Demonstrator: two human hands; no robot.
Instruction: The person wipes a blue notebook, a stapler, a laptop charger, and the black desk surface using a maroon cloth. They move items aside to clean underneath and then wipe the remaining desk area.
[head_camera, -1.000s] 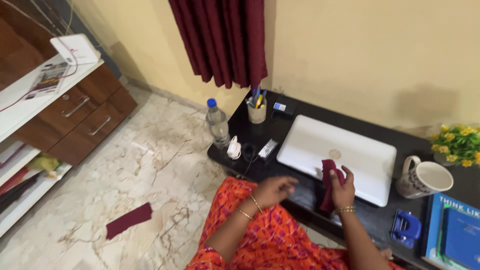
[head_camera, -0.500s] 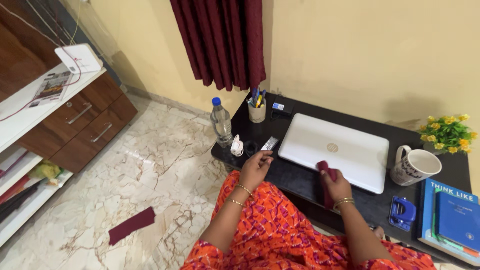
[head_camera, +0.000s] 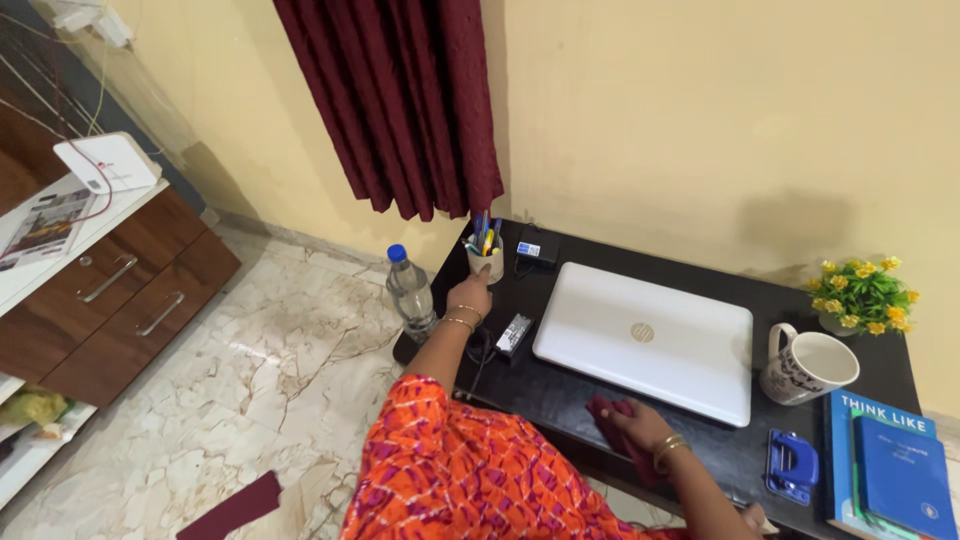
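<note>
Since the earlier frames the left hand (head_camera: 474, 294) has stretched away from the person's lap to the far corner of the black desk (head_camera: 560, 385), and the right hand (head_camera: 632, 423) has come down off the laptop lid to the desk's near edge, carrying the maroon cloth (head_camera: 607, 414) with it.

Head view: the left hand's fingers touch the front of the pen cup (head_camera: 485, 258); whether they are closed around it cannot be told. The right hand is clenched on the maroon cloth, pressing it flat onto the desk just in front of the closed white laptop (head_camera: 645, 340); the cloth shows mostly to the left of the knuckles and beneath the palm.

Counted: one laptop, one pen cup with several pens, one clear water bottle (head_camera: 409, 291) with a blue cap just left of the left wrist, one small black charger (head_camera: 535, 246) right of the cup, one white mug (head_camera: 805, 365) well to the right of the cloth hand, one pot of yellow flowers (head_camera: 862, 295) behind the mug, one blue hole punch (head_camera: 793, 466) right of the right wrist, two blue books (head_camera: 888, 464) stacked beyond it. A second maroon cloth (head_camera: 232, 511) lies on the marble floor, well apart from both hands.
</note>
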